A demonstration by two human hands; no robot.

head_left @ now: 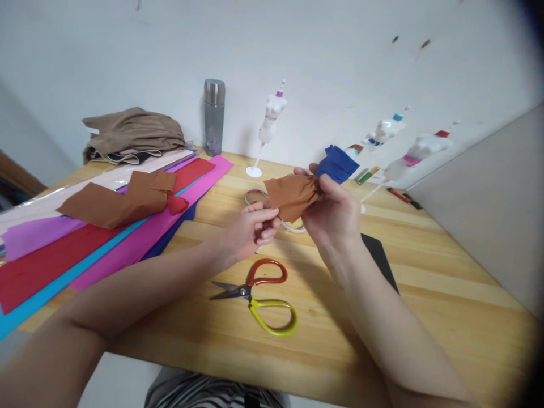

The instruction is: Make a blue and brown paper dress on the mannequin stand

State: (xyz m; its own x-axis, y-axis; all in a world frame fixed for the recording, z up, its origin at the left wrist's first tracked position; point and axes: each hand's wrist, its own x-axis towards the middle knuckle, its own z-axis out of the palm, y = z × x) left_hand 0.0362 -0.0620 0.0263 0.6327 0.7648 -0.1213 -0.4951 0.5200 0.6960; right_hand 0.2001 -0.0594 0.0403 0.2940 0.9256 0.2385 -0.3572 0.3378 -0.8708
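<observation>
My right hand (334, 212) pinches the gathered end of a small brown crepe-paper piece (289, 195) held above the wooden table (425, 283). My left hand (253, 229) has its fingers curled and pinched at the piece's lower left edge. Scissors (259, 294) with one red and one yellow handle lie on the table just below my hands. A roll of clear tape (255, 197) lies behind the paper, partly hidden.
Long crepe-paper sheets in pink, red, purple and blue (106, 238) lie at the left with a larger brown piece (123, 201) on top. At the back stand a steel flask (213, 116), folded cloth (134, 133), small white mannequins (270, 127) and blue paper (338, 164). A dark flat object (380, 260) lies under my right forearm.
</observation>
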